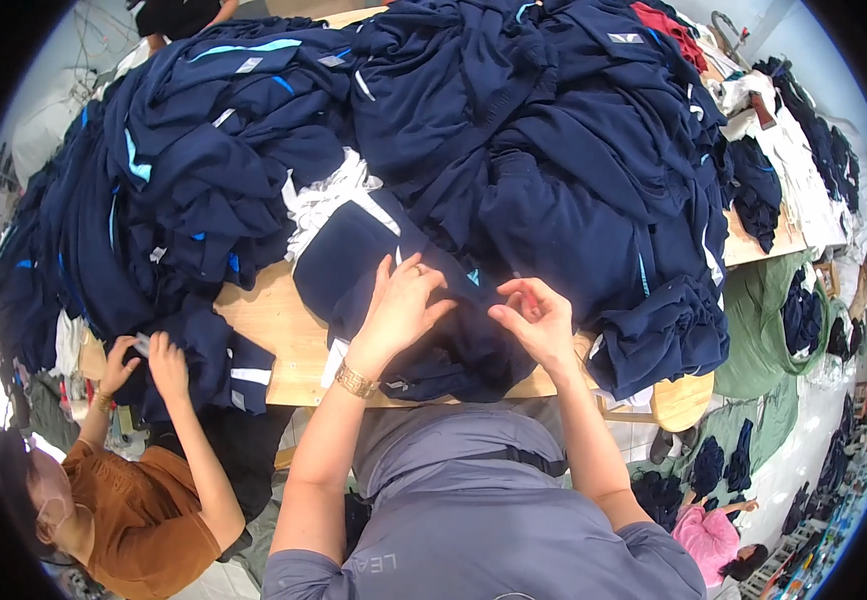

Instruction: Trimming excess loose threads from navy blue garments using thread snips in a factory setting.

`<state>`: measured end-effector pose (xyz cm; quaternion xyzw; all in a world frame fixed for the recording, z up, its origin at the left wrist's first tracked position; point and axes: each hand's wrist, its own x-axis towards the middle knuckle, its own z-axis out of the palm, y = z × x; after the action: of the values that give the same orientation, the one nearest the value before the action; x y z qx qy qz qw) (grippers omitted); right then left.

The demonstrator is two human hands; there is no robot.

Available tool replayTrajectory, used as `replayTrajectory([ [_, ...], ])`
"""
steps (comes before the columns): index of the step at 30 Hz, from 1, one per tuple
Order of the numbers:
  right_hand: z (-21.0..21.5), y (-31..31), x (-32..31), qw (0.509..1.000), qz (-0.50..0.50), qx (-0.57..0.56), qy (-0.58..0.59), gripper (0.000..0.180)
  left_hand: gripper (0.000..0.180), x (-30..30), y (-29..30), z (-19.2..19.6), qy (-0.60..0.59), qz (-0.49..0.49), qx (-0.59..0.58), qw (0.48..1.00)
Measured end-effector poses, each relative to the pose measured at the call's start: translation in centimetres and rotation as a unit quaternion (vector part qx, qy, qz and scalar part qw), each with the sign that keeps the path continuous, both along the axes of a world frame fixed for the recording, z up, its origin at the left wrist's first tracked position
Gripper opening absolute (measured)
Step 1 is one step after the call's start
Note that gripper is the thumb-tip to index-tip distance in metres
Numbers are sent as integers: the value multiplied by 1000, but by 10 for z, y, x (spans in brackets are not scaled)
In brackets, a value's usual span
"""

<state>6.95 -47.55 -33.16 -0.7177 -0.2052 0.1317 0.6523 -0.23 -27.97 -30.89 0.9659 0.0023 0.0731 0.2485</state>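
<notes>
A dark navy garment (354, 262) with a white strip lies at the table's front edge before me. Over it hangs my left hand (406, 305), its fingers curved and apart, with nothing visible in them. Level with it on the right, my right hand (539, 318) is closed round a small red-handled tool (529, 300). Most of the tool is hidden by the fingers, so its kind is unclear. Navy cloth with a small teal tab (473, 277) lies between the two hands.
Navy garments are heaped (554, 130) across the wooden table (259, 320). A bundle of white strips (339, 195) lies left of centre. A folded navy garment (669, 335) sits at right. A co-worker in brown (149, 490) handles cloth at left. A green sack (764, 320) stands beyond the table.
</notes>
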Motion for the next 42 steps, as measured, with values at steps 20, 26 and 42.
replayTrajectory([
  [20, 26, -34, 10, 914, 58, 203, 347, 16, 32, -50, -1, 75, 22, -18, -238, 971],
  [26, 50, -17, 8, 910, 83, 204, 351, 21, 49, -22, -36, 66, -25, -82, -344, 935],
  [42, 25, -5, 22, 825, -3, 273, 495, 22, 21, -30, 33, 62, 54, 96, -356, 928],
])
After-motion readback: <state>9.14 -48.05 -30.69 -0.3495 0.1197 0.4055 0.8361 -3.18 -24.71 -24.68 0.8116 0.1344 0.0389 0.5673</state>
